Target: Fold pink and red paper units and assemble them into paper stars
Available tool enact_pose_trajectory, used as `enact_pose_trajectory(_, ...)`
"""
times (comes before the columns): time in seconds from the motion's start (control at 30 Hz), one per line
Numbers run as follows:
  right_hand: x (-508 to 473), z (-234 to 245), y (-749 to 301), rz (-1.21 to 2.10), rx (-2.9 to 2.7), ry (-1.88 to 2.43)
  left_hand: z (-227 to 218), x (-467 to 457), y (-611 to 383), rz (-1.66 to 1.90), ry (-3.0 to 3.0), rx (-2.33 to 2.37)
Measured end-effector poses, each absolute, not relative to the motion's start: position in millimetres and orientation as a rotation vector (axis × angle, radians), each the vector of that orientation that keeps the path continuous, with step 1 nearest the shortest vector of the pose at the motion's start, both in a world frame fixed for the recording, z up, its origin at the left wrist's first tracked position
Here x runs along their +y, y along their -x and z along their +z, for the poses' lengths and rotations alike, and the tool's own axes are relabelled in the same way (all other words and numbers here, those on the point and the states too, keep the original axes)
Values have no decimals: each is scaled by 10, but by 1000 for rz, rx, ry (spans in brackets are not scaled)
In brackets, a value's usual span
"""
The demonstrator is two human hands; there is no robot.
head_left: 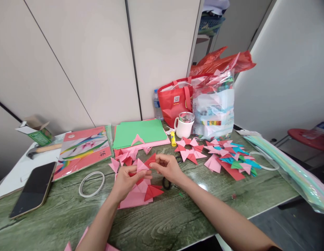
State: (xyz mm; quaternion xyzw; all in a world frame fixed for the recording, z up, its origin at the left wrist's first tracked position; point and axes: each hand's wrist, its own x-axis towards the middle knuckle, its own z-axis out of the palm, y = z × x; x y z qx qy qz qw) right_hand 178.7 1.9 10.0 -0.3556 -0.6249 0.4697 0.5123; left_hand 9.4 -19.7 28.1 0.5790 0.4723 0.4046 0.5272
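Observation:
Over the middle of the table, my left hand [129,181] pinches a pink folded paper piece [141,165] between thumb and fingers. A red folded paper piece [150,160] is pinched in my right hand [168,168], its edge against the pink one; whether the two are joined I cannot tell. Below my hands lie pink paper sheets [134,203] with a red folded piece [153,192] on top. Behind them is a loose pile of pink and red folded pieces [125,157]. Black-handled scissors [166,183] are partly hidden by my right hand.
Right of my hands lie a red and pink paper ring [190,150] and multicoloured folded pieces [230,157]. Behind stand a white mug [184,127], glue stick [173,138], red bag [172,104] and green paper [141,132]. Leftward are a white ring [92,184], phone [33,190] and hammer [44,149].

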Motion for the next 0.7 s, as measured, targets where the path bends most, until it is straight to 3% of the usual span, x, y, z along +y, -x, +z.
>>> enact_pose_trajectory(0.4, 55, -30, -1712, 1245, -1363, 888, 251, -189, -143, 1059, -1135, 1088)
enact_pose_trajectory(0.7, 40, 29, -1726, 1216, -1384, 863, 289, -172, -51, 934, -1257, 1024)
